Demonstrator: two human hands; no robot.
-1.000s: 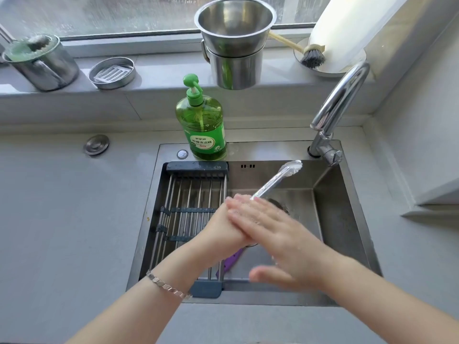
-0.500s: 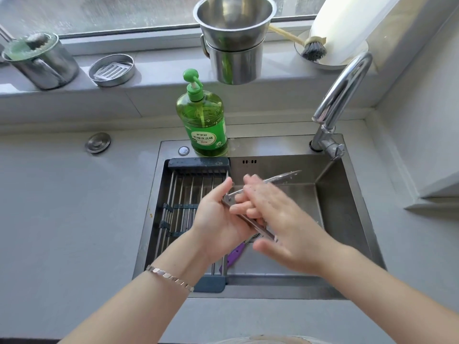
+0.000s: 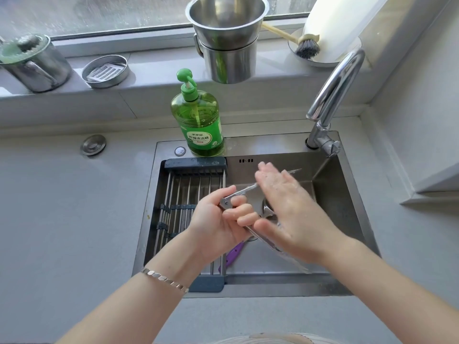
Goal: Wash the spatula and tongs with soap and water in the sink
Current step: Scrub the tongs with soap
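Over the steel sink (image 3: 332, 285) my left hand (image 3: 218, 219) grips the hinge end of the metal tongs (image 3: 242, 192), which are spread wide. One arm of the tongs points toward the back wall, the other runs down to the right. My right hand (image 3: 290, 209) lies with straight, wet fingers along the upper arm, its palm covering most of it. A purple spatula handle (image 3: 233, 253) shows on the sink floor beneath my left hand; its blade is hidden.
A green soap pump bottle (image 3: 197, 120) stands on the sink's back rim. A roll-up drying rack (image 3: 183, 199) covers the sink's left part. The faucet (image 3: 332, 95) arches at the back right. Steel pots (image 3: 226, 38), a dish brush (image 3: 306, 47) and a tin (image 3: 105, 70) sit on the windowsill.
The tongs have gone from closed to spread wide in my left hand. My right hand has slid forward along the upper arm toward its tip.
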